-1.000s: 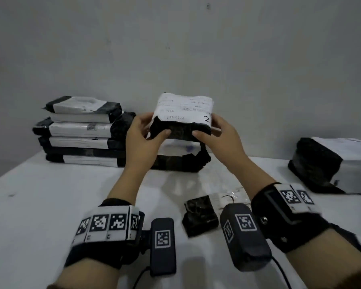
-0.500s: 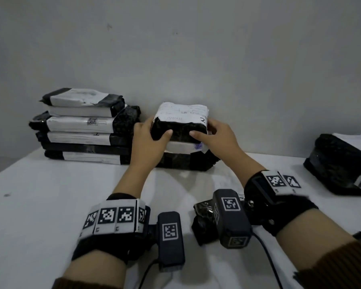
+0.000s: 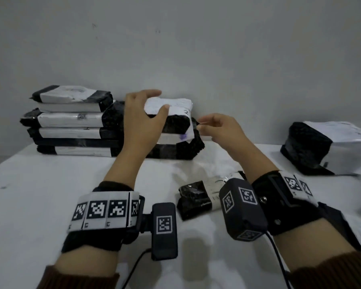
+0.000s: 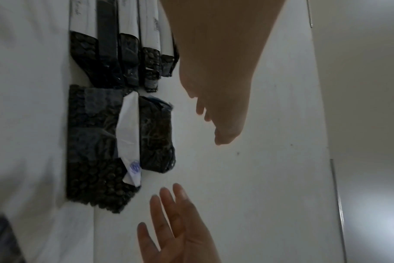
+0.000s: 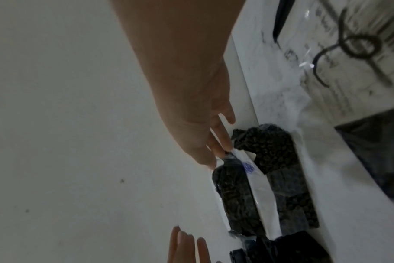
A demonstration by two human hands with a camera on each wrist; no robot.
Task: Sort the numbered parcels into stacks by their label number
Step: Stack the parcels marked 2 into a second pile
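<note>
Head view showed the left hand (image 3: 142,119) spread over the parcel marked 2 (image 3: 175,113) topping a stack (image 3: 175,151); the right hand (image 3: 219,128) hovered relaxed, holding nothing.

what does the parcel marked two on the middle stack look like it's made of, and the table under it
Parcel marked 2: apparently black bubble wrap, its surface pebbled with small bumps and slightly glossy, with a matte white paper label on top bearing handwriting. Table: a smooth white surface with a faint sheen and a few small dark marks; whether laminate or painted board cannot be told.
</note>
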